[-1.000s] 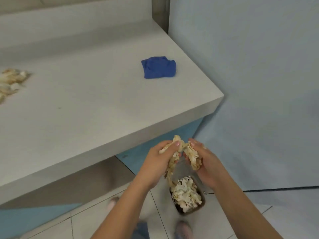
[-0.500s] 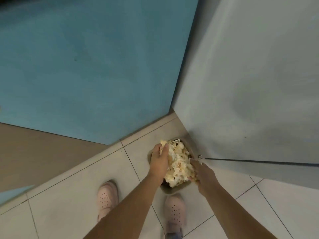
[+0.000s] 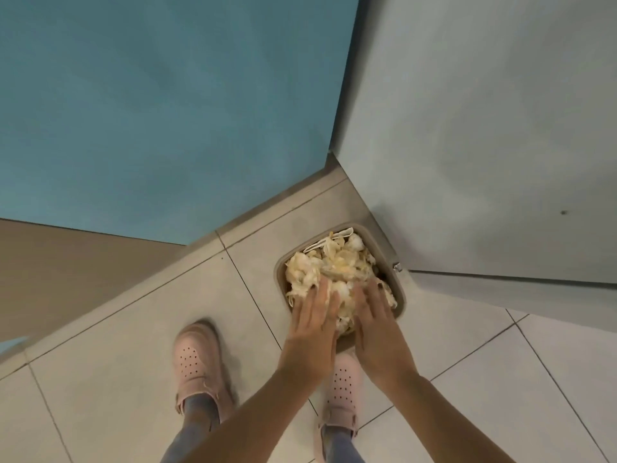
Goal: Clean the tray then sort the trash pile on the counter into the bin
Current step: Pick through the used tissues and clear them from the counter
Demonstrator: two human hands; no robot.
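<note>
A small brown bin (image 3: pixel 399 288) stands on the tiled floor in the corner, heaped with crumpled cream and yellowish paper trash (image 3: pixel 334 270). My left hand (image 3: pixel 315 310) lies flat on the near side of the heap, fingers spread, palm down. My right hand (image 3: pixel 374 310) rests beside it, also flat on the trash with fingers apart. Neither hand grips anything. The counter and the tray are out of view.
A teal panel (image 3: pixel 167 111) rises behind the bin and a pale grey wall (image 3: pixel 484 128) stands to its right. My pink perforated clogs (image 3: pixel 197 359) stand on the light floor tiles just in front of the bin.
A second ago my hands held a bundle of trash above the bin beside the counter. They lowered it in, let go, and now lie flat on the heap.
</note>
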